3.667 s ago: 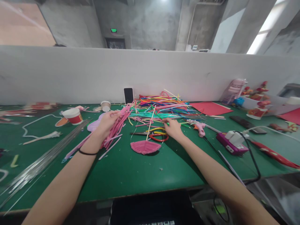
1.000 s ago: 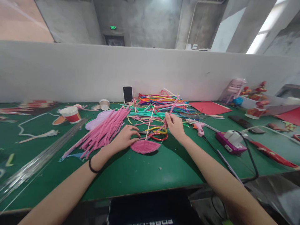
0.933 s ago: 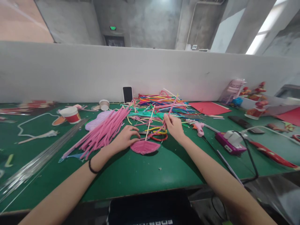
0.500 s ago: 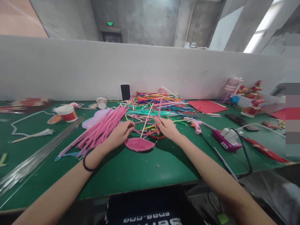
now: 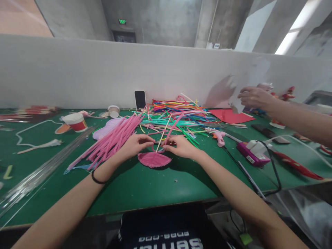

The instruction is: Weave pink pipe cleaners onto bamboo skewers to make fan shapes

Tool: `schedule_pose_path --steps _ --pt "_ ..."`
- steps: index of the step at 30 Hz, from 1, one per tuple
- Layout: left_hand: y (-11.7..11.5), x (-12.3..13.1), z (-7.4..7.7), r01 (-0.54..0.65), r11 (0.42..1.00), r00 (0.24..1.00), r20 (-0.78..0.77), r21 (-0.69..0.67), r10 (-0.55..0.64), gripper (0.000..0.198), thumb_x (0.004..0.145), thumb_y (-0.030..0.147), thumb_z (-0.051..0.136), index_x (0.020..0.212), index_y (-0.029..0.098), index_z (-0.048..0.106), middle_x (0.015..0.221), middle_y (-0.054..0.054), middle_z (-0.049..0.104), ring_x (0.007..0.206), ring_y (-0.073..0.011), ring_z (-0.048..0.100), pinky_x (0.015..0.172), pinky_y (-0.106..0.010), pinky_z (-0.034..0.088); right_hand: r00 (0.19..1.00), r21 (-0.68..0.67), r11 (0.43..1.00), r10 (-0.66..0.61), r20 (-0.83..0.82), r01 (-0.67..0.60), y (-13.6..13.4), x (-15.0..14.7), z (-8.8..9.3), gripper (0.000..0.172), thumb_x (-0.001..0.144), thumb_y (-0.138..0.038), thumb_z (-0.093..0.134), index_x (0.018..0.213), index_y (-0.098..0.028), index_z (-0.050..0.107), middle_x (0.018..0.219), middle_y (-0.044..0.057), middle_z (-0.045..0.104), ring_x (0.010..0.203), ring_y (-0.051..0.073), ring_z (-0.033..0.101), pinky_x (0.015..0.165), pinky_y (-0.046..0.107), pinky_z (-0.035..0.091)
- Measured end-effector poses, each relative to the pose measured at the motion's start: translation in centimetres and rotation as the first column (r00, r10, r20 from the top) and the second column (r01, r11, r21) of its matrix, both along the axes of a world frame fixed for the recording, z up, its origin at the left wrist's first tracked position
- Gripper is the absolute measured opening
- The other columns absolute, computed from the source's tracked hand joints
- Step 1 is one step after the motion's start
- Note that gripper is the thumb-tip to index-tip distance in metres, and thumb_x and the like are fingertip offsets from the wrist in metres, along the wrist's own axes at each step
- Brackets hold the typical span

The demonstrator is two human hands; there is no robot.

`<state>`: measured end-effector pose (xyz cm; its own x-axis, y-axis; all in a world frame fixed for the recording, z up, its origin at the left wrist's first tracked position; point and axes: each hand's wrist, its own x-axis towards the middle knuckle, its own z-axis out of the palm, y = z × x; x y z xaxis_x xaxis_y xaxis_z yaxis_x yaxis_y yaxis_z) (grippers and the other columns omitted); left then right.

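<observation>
In front of me a pink ribbed fan-shaped piece (image 5: 155, 160) made of pipe cleaners hangs low over the table, with a thin wooden stick (image 5: 164, 133) rising at a slant from it. My left hand (image 5: 136, 144) is closed just above its left side, fingertips pinching a pink pipe cleaner (image 5: 176, 125). On the other side of the stick my right hand (image 5: 181, 147) is closed on the same pipe cleaner, whose free end arches up and away. The fingers partly hide where it bends between the hands.
Bundled pink pipe cleaners (image 5: 114, 140) lie left; a multicoloured heap (image 5: 178, 112) lies behind. A glue gun (image 5: 220, 137), purple power strip (image 5: 252, 155) and paper cup (image 5: 76, 122) are also on the green table (image 5: 166, 188). Another person's hand (image 5: 255, 98) reaches in from the right, near red sheets (image 5: 232, 116).
My right hand has moved slightly down and left, nearer my left hand. The pipe cleaner, upright before, now arches over. Another person's arm has come in at the right.
</observation>
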<state>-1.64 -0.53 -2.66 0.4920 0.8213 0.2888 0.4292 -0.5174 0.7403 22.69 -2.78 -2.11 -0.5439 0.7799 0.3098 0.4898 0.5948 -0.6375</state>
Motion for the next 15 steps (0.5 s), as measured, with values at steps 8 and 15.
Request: schedule_pose_path --steps 8,15 --pt "-0.8 0.4 0.3 0.032 0.981 0.974 -0.228 0.191 0.012 0.038 0.097 0.048 0.04 0.094 0.021 0.066 0.098 -0.007 0.072 0.092 -0.024 0.067 0.086 -0.036 0.049 0.998 0.068 0.997 0.018 0.053 -0.021 -0.1 -0.2 0.0 0.031 0.102 -0.031 0.045 0.088 -0.016 0.069 0.083 0.004 0.075 0.077 0.015 0.067 0.07 0.024 0.043" --pt "-1.8 1.2 0.9 0.014 0.994 0.998 -0.064 0.106 -0.007 0.03 0.101 0.041 0.035 0.086 0.023 0.052 0.08 -0.001 0.071 0.077 -0.0191 0.068 0.078 -0.03 0.049 0.999 0.091 0.996 0.022 0.036 -0.025 0.1 -1.0 -1.2 0.009 0.09 -0.016 0.063 0.096 -0.016 0.07 0.093 0.007 0.076 0.083 0.018 0.069 0.073 0.025 0.048"
